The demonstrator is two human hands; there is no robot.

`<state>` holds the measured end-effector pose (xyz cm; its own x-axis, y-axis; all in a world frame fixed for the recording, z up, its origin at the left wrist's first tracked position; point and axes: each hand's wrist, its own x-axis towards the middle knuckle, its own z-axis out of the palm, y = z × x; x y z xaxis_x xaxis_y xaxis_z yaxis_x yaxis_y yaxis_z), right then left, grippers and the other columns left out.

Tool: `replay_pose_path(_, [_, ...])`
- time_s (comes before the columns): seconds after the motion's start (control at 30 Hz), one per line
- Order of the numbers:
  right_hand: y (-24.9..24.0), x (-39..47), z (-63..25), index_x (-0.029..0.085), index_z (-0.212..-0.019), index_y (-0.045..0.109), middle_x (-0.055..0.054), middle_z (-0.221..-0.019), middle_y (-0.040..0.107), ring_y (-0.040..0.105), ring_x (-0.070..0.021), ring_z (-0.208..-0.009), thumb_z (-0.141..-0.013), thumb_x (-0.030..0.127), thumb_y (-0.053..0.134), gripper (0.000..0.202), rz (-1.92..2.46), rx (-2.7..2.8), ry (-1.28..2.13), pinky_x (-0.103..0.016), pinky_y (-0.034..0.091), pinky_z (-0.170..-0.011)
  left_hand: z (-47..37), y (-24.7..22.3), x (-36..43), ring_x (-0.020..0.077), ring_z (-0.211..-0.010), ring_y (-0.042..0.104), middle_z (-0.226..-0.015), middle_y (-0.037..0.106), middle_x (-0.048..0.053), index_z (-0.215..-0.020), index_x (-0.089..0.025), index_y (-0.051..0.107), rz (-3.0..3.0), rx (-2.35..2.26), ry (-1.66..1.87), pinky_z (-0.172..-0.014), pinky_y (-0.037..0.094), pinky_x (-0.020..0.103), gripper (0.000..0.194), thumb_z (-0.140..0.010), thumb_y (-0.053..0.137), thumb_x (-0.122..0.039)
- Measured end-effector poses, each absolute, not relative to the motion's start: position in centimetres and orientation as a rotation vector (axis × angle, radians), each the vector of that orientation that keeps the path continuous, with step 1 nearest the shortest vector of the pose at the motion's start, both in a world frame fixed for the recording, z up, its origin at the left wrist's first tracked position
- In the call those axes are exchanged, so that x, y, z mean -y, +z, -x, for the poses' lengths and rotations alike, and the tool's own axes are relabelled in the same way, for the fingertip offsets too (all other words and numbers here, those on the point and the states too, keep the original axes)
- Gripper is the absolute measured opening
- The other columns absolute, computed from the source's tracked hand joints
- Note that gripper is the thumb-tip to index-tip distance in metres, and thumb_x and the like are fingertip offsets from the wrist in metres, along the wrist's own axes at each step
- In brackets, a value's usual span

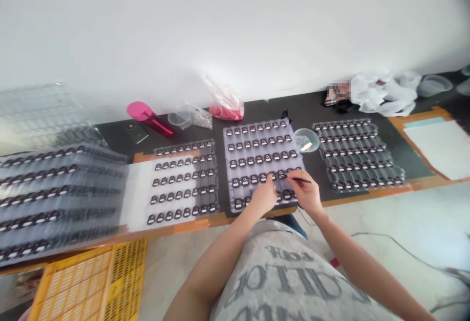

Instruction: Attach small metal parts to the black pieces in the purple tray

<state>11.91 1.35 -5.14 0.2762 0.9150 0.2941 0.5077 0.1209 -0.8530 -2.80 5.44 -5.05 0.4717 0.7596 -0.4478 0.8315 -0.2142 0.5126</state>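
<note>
Ridged lilac-tinted plastic tray (257, 152): centre; probably light, slightly bendy; best held by left and right edges.
Small rounded black parts (259, 159): rowed on the tray; likely light, hard, smooth; pinch their sides.
Left hand (265, 196): fingers at the second-nearest row; cannot tell whether grasping.
Slim black rod-like tool (303, 180): over the tray's near right; seems light, stiff.
Right hand (307, 193): pinching that tool.

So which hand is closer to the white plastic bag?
The right hand. The white plastic bag lies beyond it, off to the right; the left hand is over the middle tray, farther left.
</note>
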Motion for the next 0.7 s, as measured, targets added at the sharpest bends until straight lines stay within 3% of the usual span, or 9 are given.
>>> replay_pose_path(0.7, [-5.98,-2.24,-11.55,0.022,-0.085,0.062,-0.003,-0.086,0.061,0.058,-0.0164,-0.083,-0.080,0.022,0.054,0.009,1.551,1.436,0.545,-0.032,0.048,-0.078,3.05,-5.41,-4.89,0.0249,-0.087,0.063,-0.094,0.065,0.017,-0.137,-0.011,0.021,-1.952,-1.340,-0.115,-0.070,0.043,0.031,0.051,-0.089,0.030,-0.024])
